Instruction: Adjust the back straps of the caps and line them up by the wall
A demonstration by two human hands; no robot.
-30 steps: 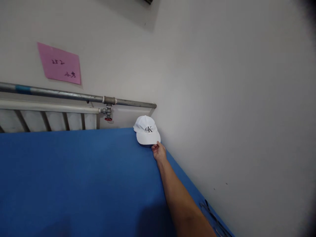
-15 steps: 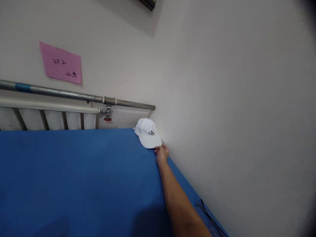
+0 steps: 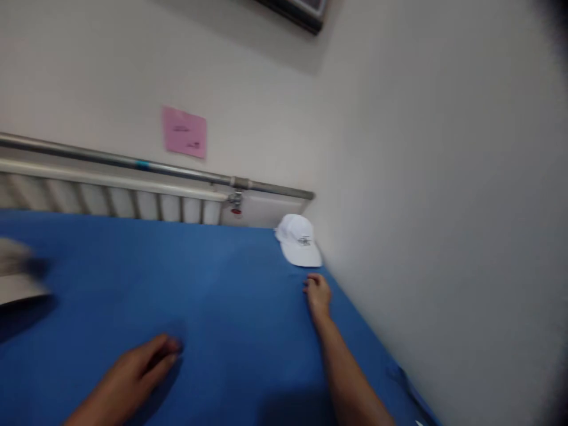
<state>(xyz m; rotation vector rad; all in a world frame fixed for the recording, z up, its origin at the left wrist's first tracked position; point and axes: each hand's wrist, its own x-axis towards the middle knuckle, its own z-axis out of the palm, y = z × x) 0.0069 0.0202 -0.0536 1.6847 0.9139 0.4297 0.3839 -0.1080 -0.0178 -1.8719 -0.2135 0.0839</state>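
Observation:
A white baseball cap (image 3: 296, 245) with dark lettering sits in the far corner of the blue surface, its brim facing me. Just in front of the brim is my right hand (image 3: 318, 291), apart from the cap, with loosely bent fingers and nothing visible in them. My left hand (image 3: 141, 370) is low over the blue surface at lower left; its thumb and fingers are slightly apart, and no object shows between them. Farther left, a second pale cap (image 3: 16, 275) is blurred and cut off by the picture's edge.
The blue surface (image 3: 213, 307) meets a wall (image 3: 421, 207) on the right. Behind it run a radiator (image 3: 122, 201) and a metal pipe (image 3: 186, 173) with a red-handled valve (image 3: 236, 211). Blurred dark cables (image 3: 410, 387) lie at lower right. Pink paper (image 3: 184, 133) hangs above the pipe.
My right hand has let go of the white cap's brim and drawn back towards me. The view has swung left, bringing my left hand and the second cap into sight.

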